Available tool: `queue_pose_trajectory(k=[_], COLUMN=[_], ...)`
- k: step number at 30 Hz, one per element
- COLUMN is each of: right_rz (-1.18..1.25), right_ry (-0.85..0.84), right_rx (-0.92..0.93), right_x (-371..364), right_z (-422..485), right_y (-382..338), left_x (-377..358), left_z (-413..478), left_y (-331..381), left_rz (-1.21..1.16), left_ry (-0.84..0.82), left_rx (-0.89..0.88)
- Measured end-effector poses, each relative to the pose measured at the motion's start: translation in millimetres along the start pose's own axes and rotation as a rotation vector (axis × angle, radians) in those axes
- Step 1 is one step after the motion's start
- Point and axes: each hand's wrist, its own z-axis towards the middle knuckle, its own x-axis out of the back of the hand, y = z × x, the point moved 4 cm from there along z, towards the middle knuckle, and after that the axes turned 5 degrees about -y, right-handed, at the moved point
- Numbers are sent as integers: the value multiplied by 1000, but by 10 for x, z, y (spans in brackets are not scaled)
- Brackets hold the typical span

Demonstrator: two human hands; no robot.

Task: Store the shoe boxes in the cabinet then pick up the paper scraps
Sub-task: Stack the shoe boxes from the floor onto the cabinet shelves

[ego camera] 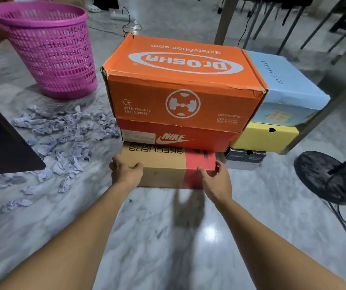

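Both hands are down low: left hand [126, 171] and right hand [215, 177] grip the near corners of the brown box [163, 164], thumbs on its lid. It's the bottom of a stack on the floor [168, 237], with the red box [189, 141] and orange box [180, 86] on top, so probably one lift for all three. Paper scraps [63, 139] crowd the left, a fan base [327, 176] the right; the near floor looks open.

left hand [126, 170] + right hand [216, 176]: grip near corners of Skechers box [159, 164], bottom of stack on marble floor [168, 237] | above: Nike box [205, 141], then orange Dr.Osha box [184, 91] | right stack: blue box [289, 84] / yellow box [266, 139] / dark box [245, 159] | left: paper scraps [63, 139] strewn, pink basket [50, 51] upright behind
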Motion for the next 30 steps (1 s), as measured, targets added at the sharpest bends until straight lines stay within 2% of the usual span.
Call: queue_pose_trajectory(k=[5,10,13,17,30], right_rz=[-32,-94,-88,-2,35], right_ry=[-60,-136,-166,-185,-347], right_rx=[-49,-3,46,38,58], right_x=[75,178,205,203,117], right_z=[-518,-803,-899,-1044,-1557], right_y=[63,175,225,274,324], left_x=[226,351,366,370,462], left_z=[-466,-880,-1112,-1490,-2595], left_y=[-215,-441,-572,-731,-1238], left_rz=[26,23,2,-39,-155], left_ry=[-69,-41,10,88,318], left_rx=[74,101,129,215,402])
